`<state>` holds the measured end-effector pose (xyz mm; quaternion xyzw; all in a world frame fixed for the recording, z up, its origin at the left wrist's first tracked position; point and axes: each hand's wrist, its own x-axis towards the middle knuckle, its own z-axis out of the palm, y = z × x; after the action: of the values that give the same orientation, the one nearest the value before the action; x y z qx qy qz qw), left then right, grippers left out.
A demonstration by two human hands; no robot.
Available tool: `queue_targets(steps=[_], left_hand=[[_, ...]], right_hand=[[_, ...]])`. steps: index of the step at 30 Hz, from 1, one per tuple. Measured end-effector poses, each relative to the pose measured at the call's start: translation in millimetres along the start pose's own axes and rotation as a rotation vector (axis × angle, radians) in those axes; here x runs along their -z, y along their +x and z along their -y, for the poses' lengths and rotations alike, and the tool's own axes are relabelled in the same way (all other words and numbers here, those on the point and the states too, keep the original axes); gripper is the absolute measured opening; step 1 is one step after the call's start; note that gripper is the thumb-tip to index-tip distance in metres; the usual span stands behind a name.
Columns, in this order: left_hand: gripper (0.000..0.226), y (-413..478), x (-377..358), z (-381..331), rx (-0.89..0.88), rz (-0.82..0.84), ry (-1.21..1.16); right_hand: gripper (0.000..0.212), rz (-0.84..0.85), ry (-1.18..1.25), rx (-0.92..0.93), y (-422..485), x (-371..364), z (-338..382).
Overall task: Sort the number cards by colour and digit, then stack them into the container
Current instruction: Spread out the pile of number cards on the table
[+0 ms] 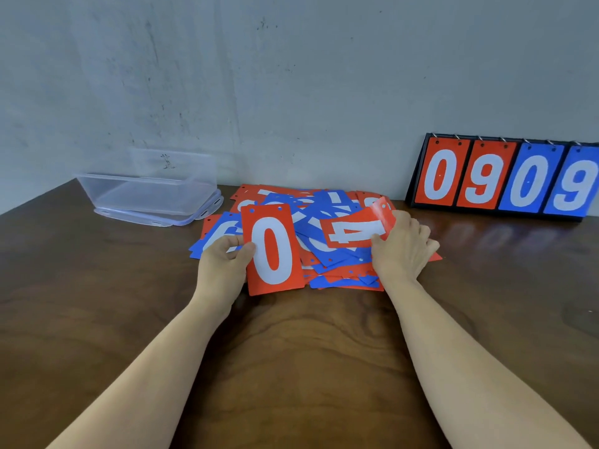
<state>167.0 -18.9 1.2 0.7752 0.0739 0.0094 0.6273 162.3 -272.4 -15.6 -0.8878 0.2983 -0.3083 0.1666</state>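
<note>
Your left hand (223, 260) is clamped on the red 0 card (272, 251): the thumb presses the card's front at its left edge, and the fingers are hidden behind it. The card stands upright in that grip, digit facing you, its lower edge near the table (291, 351).

Your right hand (400, 251) pinches the red 4 card (355, 230) at one end, thumb on the printed face. The card lies sideways, and its held end curls up against your fingers.

Between and just beyond both hands lies the loose pile of cards (327, 202), red and blue mixed and overlapping, unsorted. Both held cards sit over this pile.

The clear container (97, 192) stands well beyond and to the left of your left hand, resting on its lid (181, 220), with no cards showing inside.

Beyond and to the right of your right hand, a flip scoreboard (505, 179) leans at the wall, showing red 0 and 9, then blue 0 and 9
</note>
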Motion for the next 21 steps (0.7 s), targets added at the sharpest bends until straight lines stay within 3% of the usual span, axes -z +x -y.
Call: queue_targets(steps=[4, 6, 8, 10, 13, 15, 19, 21], left_hand=[[0.035, -8, 13, 0, -0.022, -0.038, 0.016], [0.036, -11, 27, 2, -0.031, -0.060, 0.021], [0.031, -14, 45, 6, -0.066, -0.092, 0.069], [0.023, -16, 69, 12, -0.109, -0.127, 0.092], [0.022, -14, 112, 24, -0.173, -0.196, 0.218], [0.024, -11, 141, 34, -0.200, -0.238, 0.361], [0.023, -6, 187, 56, -0.199, -0.261, 0.661], [0.025, -4, 202, 64, -0.231, -0.255, 0.753]], right_hand=[[0.029, -0.038, 0.671, -0.166, 0, 13, 7], [0.023, 0.000, 0.880, -0.191, 0, 25, 16], [0.019, 0.192, 1.071, -0.186, -8, 38, 29], [0.021, 0.487, 1.148, -0.148, -29, 49, 41], [0.019, 0.808, 0.935, 0.004, -77, 55, 58], [0.019, 0.866, 0.764, 0.109, -107, 51, 71], [0.035, 0.656, 0.206, 0.350, -137, 39, 91], [0.043, 0.575, 0.103, 0.367, -144, 40, 97]])
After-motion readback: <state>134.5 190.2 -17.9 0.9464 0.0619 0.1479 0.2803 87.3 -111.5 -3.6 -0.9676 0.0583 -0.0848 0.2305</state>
